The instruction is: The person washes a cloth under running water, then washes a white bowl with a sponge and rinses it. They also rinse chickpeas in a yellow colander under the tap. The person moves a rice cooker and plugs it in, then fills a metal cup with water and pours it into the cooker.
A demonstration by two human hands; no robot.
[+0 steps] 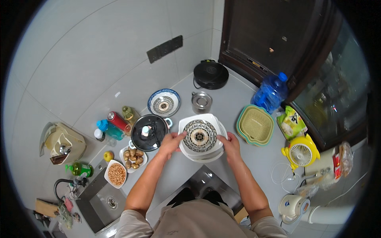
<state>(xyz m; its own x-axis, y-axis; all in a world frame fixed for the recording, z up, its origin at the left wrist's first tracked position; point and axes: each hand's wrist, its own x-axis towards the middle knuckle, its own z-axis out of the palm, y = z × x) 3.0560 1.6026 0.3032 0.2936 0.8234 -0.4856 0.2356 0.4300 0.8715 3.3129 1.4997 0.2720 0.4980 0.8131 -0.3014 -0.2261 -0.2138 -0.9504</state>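
Both hands hold a stack of white dishes point(200, 136) over the counter, with a square patterned one on top. My left hand point(172, 144) grips the stack's left edge, thumb on the rim. At the right edge, my right hand point(231, 145) does the same. Behind the stack stands a metal canister with a lid point(202, 102). Up and to the left is a blue-rimmed patterned plate point(164, 102). A black pot with a glass lid point(148, 133) is near my left hand. To the right lie nested green and yellow plastic baskets point(256, 125).
At left are a dish of taros point(133, 158), a bowl of peanuts point(116, 174), several bottles point(119, 122) and a sink point(102, 202). A black electric pan point(211, 75) sits in the corner. At right are a blue water jug point(270, 93) and a yellow fan point(301, 151).
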